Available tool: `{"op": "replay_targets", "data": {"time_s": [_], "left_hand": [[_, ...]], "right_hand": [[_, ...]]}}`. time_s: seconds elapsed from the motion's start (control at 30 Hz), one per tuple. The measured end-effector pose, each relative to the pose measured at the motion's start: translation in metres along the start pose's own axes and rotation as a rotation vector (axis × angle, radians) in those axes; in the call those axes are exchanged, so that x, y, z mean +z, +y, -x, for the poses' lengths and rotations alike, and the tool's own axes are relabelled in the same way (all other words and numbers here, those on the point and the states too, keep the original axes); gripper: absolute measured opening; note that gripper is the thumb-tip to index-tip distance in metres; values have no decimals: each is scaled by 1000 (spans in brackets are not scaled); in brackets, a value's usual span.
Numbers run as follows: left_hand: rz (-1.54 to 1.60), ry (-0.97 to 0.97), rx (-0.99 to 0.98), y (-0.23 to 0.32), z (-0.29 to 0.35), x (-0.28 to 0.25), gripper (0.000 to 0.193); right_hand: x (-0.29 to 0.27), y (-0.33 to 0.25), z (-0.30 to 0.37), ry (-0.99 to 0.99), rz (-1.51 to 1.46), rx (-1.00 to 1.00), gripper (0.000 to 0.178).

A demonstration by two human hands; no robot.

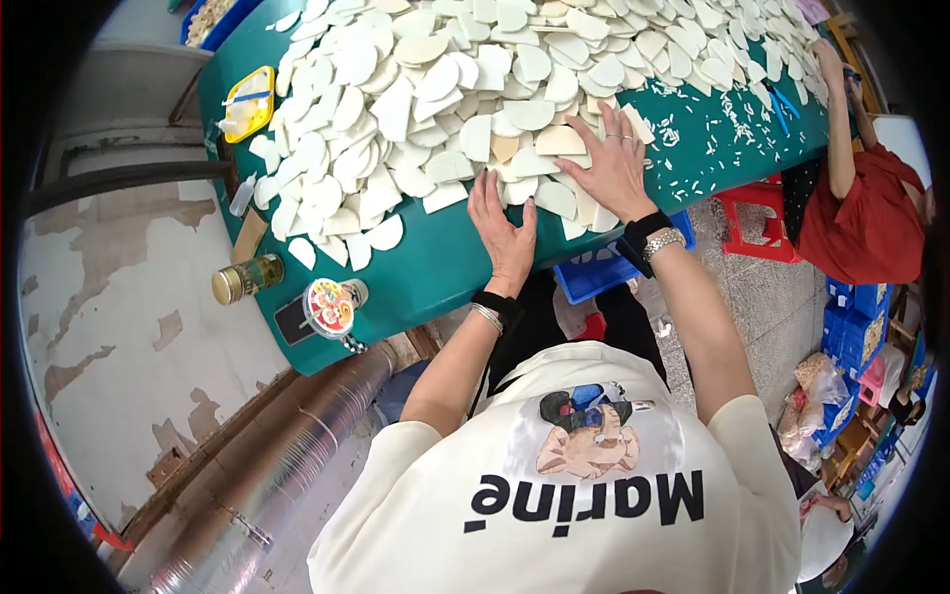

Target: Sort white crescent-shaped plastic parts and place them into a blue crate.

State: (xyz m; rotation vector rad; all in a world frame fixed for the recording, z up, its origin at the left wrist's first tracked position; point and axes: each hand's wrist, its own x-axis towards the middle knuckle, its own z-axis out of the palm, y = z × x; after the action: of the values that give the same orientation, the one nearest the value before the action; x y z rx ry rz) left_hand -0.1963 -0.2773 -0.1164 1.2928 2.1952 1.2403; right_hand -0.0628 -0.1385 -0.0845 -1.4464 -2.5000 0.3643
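A large heap of flat, half-round white and cream pieces [529, 116], foam-like in look, covers much of the green table [416, 262]. My left hand [503, 233] rests at the heap's near edge, fingertips against the pieces, fingers stretched out and thumb apart. To its right, my right hand [614, 163] lies spread over the heap. Between its thumb and index finger is a beige half-round piece [561, 141], which it touches without visibly gripping. Dark bands circle both wrists.
A yellow tray [248, 105], a gold-lidded jar [247, 279], a lidded cup [330, 308] and a phone [293, 322] are at left. Blue scissors-like tools [783, 107] and white scraps lie right, near a person in red [859, 218]. A blue crate [597, 274] sits below the edge.
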Motion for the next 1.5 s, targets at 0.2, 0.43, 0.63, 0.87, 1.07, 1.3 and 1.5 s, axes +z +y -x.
{"op": "replay_targets", "data": {"time_s": [0.2, 0.43, 0.63, 0.87, 1.07, 1.3, 1.5], "left_hand": [[31, 8, -30, 9, -10, 27, 65], [172, -16, -47, 21, -11, 36, 59], [247, -7, -79, 19, -9, 41, 53], [293, 21, -73, 35, -9, 55, 52], [291, 43, -30, 20, -2, 57, 52], [300, 53, -41, 29, -1, 51, 52], [277, 47, -45, 33, -5, 54, 53]], "right_hand": [[-6, -8, 8, -39, -40, 14, 55], [-11, -5, 4, -52, -1, -28, 67], [-1, -1, -3, -108, -52, -16, 61], [-24, 11, -2, -76, -49, -29, 59], [8, 5, 7, -22, -81, -19, 60], [9, 1, 13, 19, -144, -25, 59], [14, 8, 10, 9, -94, -50, 62]]}}
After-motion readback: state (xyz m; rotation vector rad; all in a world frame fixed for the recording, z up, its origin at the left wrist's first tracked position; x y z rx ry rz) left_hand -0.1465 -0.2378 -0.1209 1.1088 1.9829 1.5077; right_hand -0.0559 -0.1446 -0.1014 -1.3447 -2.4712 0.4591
